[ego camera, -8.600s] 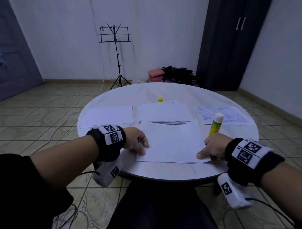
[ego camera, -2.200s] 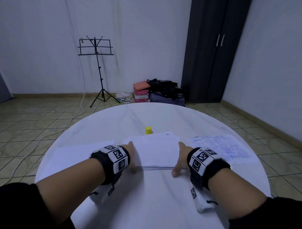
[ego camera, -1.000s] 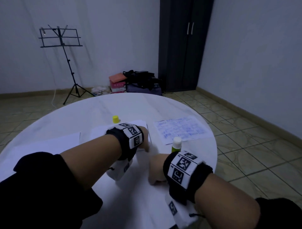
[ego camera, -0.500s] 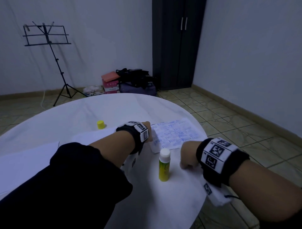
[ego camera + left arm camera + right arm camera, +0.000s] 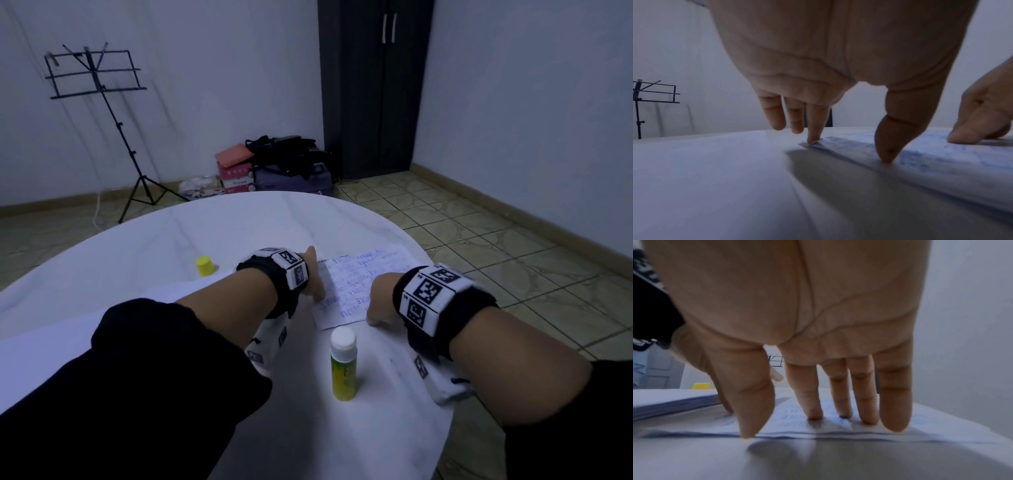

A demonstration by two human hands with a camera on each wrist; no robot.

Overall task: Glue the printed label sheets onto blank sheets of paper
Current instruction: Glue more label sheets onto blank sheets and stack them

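Our left hand (image 5: 313,274) and right hand (image 5: 380,301), fingers straight, press the printed label sheet (image 5: 363,277); glue stick (image 5: 342,368) just beside our right wrist.

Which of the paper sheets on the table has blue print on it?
The printed label sheet at the right, under both hands. The blank sheets to its left are plain white, with no print.
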